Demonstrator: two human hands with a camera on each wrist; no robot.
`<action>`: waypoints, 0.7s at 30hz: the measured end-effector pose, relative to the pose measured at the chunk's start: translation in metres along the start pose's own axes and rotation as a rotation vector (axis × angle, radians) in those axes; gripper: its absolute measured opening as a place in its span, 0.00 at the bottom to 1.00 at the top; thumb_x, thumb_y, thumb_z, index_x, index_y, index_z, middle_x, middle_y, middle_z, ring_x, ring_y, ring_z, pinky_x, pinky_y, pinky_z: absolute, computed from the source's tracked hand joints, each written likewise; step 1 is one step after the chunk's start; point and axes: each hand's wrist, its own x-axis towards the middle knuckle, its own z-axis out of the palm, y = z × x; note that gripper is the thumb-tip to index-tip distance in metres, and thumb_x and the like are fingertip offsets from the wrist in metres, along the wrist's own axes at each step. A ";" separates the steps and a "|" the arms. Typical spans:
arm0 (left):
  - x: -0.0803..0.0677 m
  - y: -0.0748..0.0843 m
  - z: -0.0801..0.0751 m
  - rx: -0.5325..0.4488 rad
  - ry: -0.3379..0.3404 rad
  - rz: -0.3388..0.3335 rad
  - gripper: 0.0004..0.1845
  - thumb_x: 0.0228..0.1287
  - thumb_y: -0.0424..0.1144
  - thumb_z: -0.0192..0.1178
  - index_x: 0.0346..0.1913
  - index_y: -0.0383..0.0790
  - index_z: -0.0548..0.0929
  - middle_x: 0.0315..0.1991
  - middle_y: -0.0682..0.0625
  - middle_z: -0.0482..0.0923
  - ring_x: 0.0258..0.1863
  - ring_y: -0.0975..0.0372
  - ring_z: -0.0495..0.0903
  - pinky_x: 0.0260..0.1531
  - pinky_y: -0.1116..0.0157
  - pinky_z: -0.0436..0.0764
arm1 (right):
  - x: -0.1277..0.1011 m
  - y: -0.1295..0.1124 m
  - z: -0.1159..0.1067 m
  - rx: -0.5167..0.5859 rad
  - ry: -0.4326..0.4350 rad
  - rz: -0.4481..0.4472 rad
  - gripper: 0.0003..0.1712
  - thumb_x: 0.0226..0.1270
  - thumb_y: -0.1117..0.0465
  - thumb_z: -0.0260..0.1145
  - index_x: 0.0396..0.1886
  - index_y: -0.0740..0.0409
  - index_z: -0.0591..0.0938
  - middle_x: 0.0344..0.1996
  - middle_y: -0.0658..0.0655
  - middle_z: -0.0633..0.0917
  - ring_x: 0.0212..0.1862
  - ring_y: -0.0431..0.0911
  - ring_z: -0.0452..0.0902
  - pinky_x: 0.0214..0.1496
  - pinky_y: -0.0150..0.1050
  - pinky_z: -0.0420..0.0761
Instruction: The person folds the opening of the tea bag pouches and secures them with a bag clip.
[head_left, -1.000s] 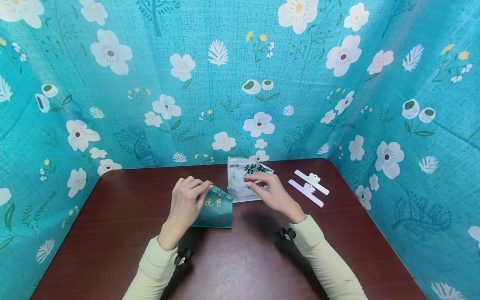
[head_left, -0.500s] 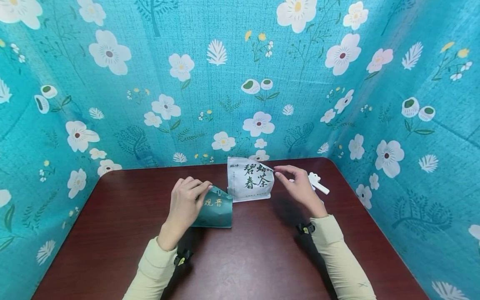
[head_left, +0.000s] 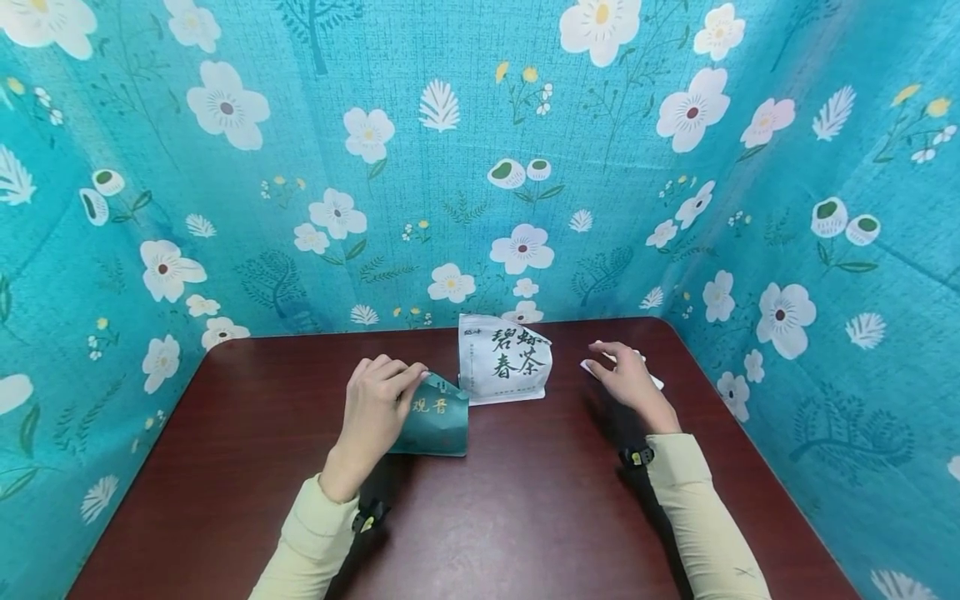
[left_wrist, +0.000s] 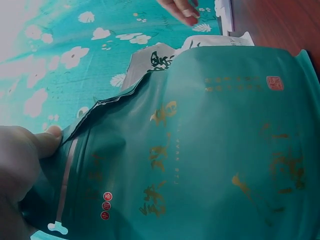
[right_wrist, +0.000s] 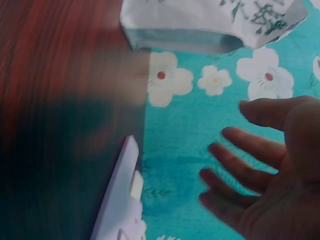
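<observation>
Head view: left hand grips top edge of green pouch, fingers curled over the torn-open mouth; pouch stands on the desk, approx. centre, leaning slightly. Left wrist view confirms: thumb pinches the pouch's opened lip, gold lettering on the front, silver lining visible inside the mouth. White pouch w/ dark characters stands just behind and to the right of the green one, close to it (contact cannot be determined), near the desk's far edge. Right hand is over the white clips, fingers spread and relaxed, nothing held; only the clips' ends show past the hand. Right wrist view: fingers splayed, palm empty, one white clip lying flat on the desk just beside the hand, not touched. White pouch's base visible beyond. Backdrop: teal floral cloth on three sides.
</observation>
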 end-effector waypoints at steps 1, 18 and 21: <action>0.000 0.000 0.000 0.002 0.001 0.000 0.06 0.58 0.34 0.74 0.40 0.40 0.93 0.25 0.51 0.84 0.26 0.58 0.75 0.29 0.61 0.67 | 0.000 0.003 0.000 -0.013 -0.021 0.019 0.26 0.73 0.59 0.66 0.64 0.72 0.77 0.62 0.74 0.78 0.64 0.68 0.74 0.68 0.66 0.66; -0.001 0.000 0.001 0.000 -0.001 -0.032 0.06 0.61 0.35 0.72 0.41 0.41 0.92 0.25 0.50 0.84 0.26 0.59 0.73 0.30 0.61 0.67 | 0.000 0.033 0.001 -0.168 -0.133 0.193 0.35 0.66 0.59 0.68 0.65 0.79 0.72 0.54 0.79 0.78 0.53 0.68 0.75 0.57 0.63 0.75; 0.000 0.000 0.001 0.008 -0.001 -0.032 0.06 0.61 0.35 0.72 0.41 0.41 0.92 0.26 0.50 0.84 0.26 0.59 0.73 0.30 0.61 0.67 | 0.000 0.036 -0.001 -0.173 -0.153 0.232 0.34 0.65 0.59 0.69 0.64 0.78 0.73 0.51 0.77 0.80 0.49 0.65 0.76 0.53 0.60 0.77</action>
